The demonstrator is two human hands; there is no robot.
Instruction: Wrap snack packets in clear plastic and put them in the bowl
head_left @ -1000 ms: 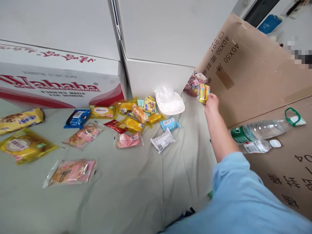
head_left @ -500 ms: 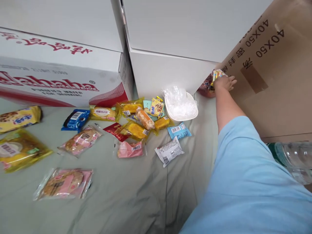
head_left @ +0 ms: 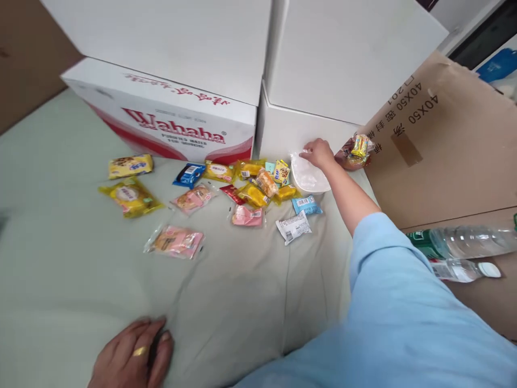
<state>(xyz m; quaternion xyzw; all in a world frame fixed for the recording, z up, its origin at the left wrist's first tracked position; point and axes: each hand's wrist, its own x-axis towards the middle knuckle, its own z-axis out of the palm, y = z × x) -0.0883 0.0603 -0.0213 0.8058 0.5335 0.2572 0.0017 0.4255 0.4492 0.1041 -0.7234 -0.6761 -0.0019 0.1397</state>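
Note:
At the white bowl (head_left: 328, 186), my right hand (head_left: 321, 153) is closed, with its fingertips pinching the clear plastic (head_left: 309, 175) that lies in the bowl. Bent fingers of my left hand (head_left: 131, 353), one wearing a gold ring, rest on the cloth at the lower left; the thumb is apart and nothing shows in the hand. Beside the bowl lie a round cake in a wrapper (head_left: 266, 182), a yellow biscuit packet (head_left: 281, 172) and several yellow-wrapped cakes (head_left: 253, 195). Nearer to me are a light-blue packet (head_left: 307, 205) and a white packet (head_left: 294, 227).
White cartons (head_left: 177, 129) stand behind the snacks. Bright wrapped sweets (head_left: 361, 145) sit on a reddish-brown bundle (head_left: 348, 157) near the brown cardboard (head_left: 428, 161). Two plastic bottles (head_left: 464, 241) lie at the right. More packets, including a pink one (head_left: 175, 241), are spread leftward.
My right hand has moved left from the bright sweets to the plastic in the bowl. The sweets stay on the bundle. My left hand has come into view, and the view has shifted.

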